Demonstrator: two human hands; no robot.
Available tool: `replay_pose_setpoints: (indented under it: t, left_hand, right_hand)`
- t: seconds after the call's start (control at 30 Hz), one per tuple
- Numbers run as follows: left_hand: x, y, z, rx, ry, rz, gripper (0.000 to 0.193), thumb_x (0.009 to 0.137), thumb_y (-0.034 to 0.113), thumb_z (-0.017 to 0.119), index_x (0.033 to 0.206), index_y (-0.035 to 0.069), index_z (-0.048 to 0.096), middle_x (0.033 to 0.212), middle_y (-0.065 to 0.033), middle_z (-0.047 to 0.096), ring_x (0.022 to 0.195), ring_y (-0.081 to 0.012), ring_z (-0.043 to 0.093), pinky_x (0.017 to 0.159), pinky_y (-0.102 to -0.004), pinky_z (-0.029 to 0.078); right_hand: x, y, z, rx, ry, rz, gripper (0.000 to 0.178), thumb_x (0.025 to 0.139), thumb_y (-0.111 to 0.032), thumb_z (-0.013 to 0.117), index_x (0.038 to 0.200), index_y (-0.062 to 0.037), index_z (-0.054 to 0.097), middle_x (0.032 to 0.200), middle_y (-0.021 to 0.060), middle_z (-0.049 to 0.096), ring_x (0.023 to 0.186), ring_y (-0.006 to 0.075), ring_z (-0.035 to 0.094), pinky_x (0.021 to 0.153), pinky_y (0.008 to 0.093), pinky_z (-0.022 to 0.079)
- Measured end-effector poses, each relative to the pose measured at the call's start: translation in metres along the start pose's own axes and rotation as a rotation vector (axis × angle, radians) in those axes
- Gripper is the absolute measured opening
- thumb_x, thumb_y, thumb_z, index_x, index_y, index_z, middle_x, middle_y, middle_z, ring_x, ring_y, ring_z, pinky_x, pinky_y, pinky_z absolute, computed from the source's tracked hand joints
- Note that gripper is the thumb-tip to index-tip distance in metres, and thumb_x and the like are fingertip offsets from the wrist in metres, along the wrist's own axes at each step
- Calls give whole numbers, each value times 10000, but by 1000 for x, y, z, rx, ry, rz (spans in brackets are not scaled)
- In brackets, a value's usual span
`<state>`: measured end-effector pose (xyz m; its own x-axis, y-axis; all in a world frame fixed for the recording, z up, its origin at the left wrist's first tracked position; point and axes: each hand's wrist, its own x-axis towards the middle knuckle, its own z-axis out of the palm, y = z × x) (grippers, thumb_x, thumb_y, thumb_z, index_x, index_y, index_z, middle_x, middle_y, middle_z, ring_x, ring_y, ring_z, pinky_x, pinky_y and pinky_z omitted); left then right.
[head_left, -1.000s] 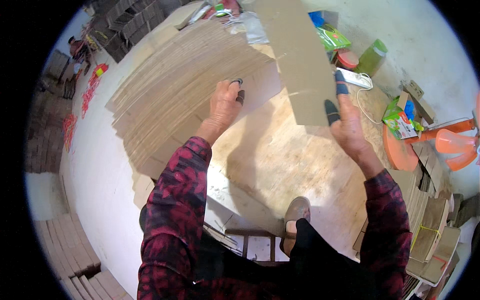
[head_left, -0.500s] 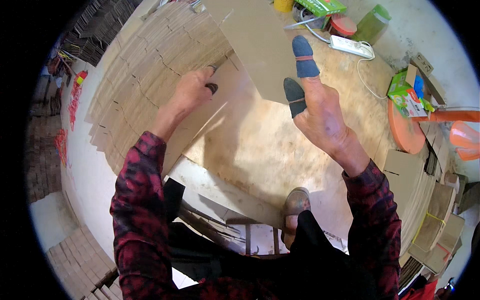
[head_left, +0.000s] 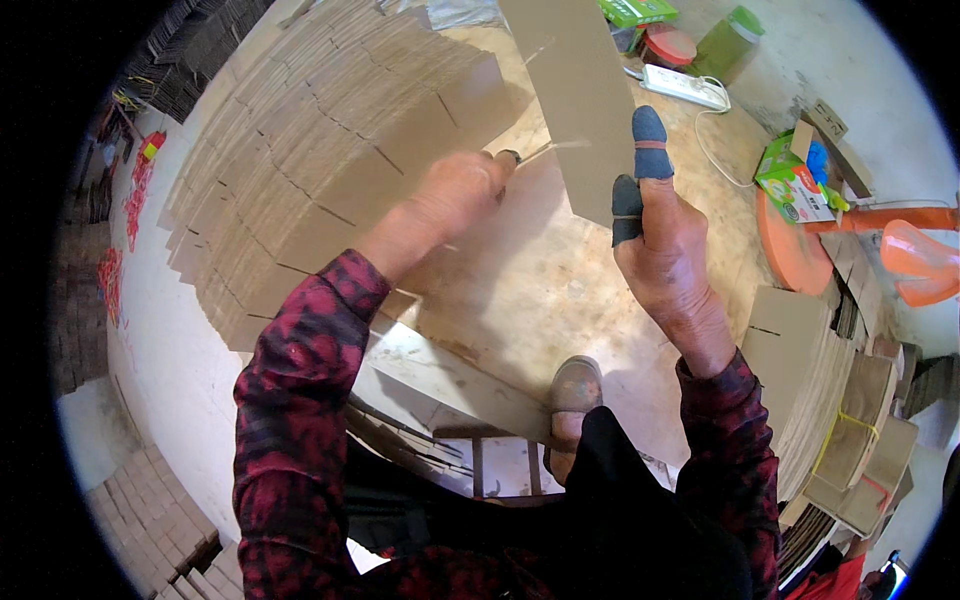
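Note:
My right hand (head_left: 675,265) grips the right edge of a tall brown cardboard sheet (head_left: 585,110). Dark finger covers, tied with bands, sit on its two visible fingertips. To the left, my left hand (head_left: 460,195) is closed, a dark cover on one fingertip. It pinches a second cardboard piece, seen almost edge-on and blurred. That piece's far end shows as a thin pale strip touching the sheet in my right hand. Behind my left arm leans a thick row of slotted cardboard sheets (head_left: 330,150).
A wooden tabletop (head_left: 520,290) lies under my hands, with my shoe (head_left: 575,390) below. At the far right are a white power strip (head_left: 685,87), a green jug (head_left: 730,45), a green box (head_left: 795,180) and an orange disc (head_left: 792,245). More stacked cardboard (head_left: 790,350) stands at right.
My left hand has moved right, away from the row of sheets, bringing a cardboard piece along. My right hand and its sheet have shifted slightly right and down in the picture.

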<state>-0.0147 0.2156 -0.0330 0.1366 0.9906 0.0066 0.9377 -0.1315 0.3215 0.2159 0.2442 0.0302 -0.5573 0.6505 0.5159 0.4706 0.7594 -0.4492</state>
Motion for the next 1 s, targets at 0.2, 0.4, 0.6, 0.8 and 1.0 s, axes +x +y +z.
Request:
replay_pose_setpoints:
  t: [0.2,0.4,0.6,0.8,1.0]
  left_hand:
    - [7,32,12,2,-74,-60,218,712,15,584,921,45,531,748,-194,621,755,-403,615,643,-488,480]
    - [11,56,10,-22,-57,35,235,723,33,586,946,46,515,728,-207,618,754,-398,622,641,-482,488]
    - [11,88,3,-141,-27,135,244,724,71,607,951,59,520,713,-179,624,713,-383,636,617,-461,504]
    - [1,93,10,-207,-40,147,215,728,89,622,903,15,521,697,-171,627,698,-362,636,605,-444,504]
    - [-3,95,6,-310,-238,32,205,748,31,574,944,-11,533,813,-212,636,809,-389,632,704,-473,500]
  right_hand:
    - [-19,7,-18,-13,37,35,779,665,66,600,1398,-62,370,756,170,589,612,354,587,534,427,480]
    - [-36,11,-22,-62,1,69,761,686,68,594,1402,-68,373,786,176,593,622,346,593,537,405,483]
    - [-49,42,-7,-101,10,42,774,640,52,591,1381,-53,392,798,148,576,645,329,596,536,409,481]
    - [-49,39,1,-73,-59,90,670,701,34,607,1344,-32,435,783,154,597,636,325,606,524,415,478]
    - [-61,56,26,-133,-113,129,552,768,-3,623,1302,-13,484,749,157,611,609,328,605,522,393,483]
